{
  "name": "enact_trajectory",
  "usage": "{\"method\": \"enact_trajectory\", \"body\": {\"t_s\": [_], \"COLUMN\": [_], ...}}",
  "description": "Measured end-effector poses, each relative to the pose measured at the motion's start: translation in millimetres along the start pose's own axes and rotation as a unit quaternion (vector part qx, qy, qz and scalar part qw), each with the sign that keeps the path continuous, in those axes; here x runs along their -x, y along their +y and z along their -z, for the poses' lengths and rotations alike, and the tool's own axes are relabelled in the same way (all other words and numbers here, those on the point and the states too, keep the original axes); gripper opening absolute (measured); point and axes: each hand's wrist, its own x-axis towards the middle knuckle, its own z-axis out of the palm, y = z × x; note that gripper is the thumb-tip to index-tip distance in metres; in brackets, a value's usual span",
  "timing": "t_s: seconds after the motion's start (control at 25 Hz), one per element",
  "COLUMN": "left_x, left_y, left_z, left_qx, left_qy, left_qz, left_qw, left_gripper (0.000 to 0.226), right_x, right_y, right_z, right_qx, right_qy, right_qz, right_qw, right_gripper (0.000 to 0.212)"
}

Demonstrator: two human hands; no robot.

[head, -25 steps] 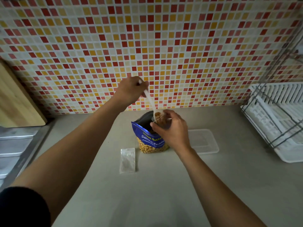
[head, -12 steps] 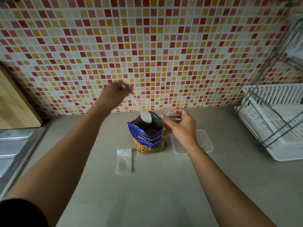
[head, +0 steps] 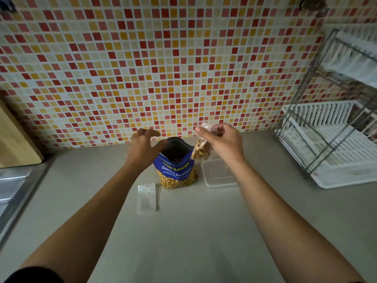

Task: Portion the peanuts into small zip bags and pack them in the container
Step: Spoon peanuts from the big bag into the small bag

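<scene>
fingers pinching zip bag, hanging vertical

- Overall dim, warm cast; no direct light source visible.
- Tiled wall is the brightest zone; the desk falls darker toward the bottom edge.
- Shadows soft and diffuse, no glare.
- Strong wide-angle bending at the edges; dish rack lines bow.
- Slight blur top right, centre reasonably sharp.
</scene>
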Motion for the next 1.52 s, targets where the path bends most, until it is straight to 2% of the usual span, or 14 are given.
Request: {"method": "enact_trajectory", "body": {"t_s": [0.04,0.08,0.16,0.32,0.36,0.44,0.56,0.76,0.88,1.0,1.08,1.2,1.28,1.52], "left_x": [12,27,54,65,64,66,72,88,106,124,133,140,141,141], "left_y": [10,23,52,83,87,95,117,138,136,129,129,131,131,132], "left_z": [0,-1,-9,-35,-42,-56,-82,-141,-184,-218,-233,-250,-256,-266], "left_qx": [0.08,0.169,0.309,0.464,0.481,0.506,0.494,0.46,0.42,0.396,0.354,0.268,0.232,0.129], "left_qy": [-0.007,-0.052,-0.15,-0.151,-0.149,-0.164,-0.187,-0.198,-0.201,-0.22,-0.24,-0.226,-0.196,-0.183], "left_qz": [-0.025,-0.043,-0.048,0.005,0.025,0.059,0.071,0.137,0.18,0.25,0.282,0.278,0.266,0.218], "left_qw": [0.996,0.983,0.938,0.873,0.863,0.845,0.846,0.855,0.867,0.856,0.859,0.894,0.915,0.95], "left_gripper": [0.034,0.033,0.038,0.02,0.018,0.019,0.014,0.011,0.02,0.033,0.036,0.021,0.012,0.024], "right_x": [1,1,0,-5,-7,-10,-12,-14,-11,-5,0,6,7,8], "right_y": [-2,-3,-2,8,12,20,34,84,127,170,196,226,240,255], "right_z": [2,4,8,28,37,58,88,122,137,144,144,137,131,125], "right_qx": [-0.003,-0.007,-0.013,-0.025,-0.05,-0.102,-0.089,-0.03,-0.045,-0.046,-0.012,0.063,0.103,0.212], "right_qy": [0.005,0.009,0.011,-0.056,-0.09,-0.142,-0.168,-0.133,-0.169,-0.201,-0.199,-0.135,-0.094,-0.082], "right_qz": [0.001,-0.002,-0.021,-0.079,-0.094,-0.112,-0.118,-0.157,-0.221,-0.281,-0.289,-0.258,-0.231,-0.2], "right_qw": [1.0,1.0,1.0,0.995,0.99,0.978,0.975,0.978,0.96,0.937,0.936,0.955,0.963,0.953], "right_gripper": [0.032,0.034,0.041,0.067,0.065,0.04,0.006,0.019,0.013,0.028,0.024,0.011,0.012,0.019]}}
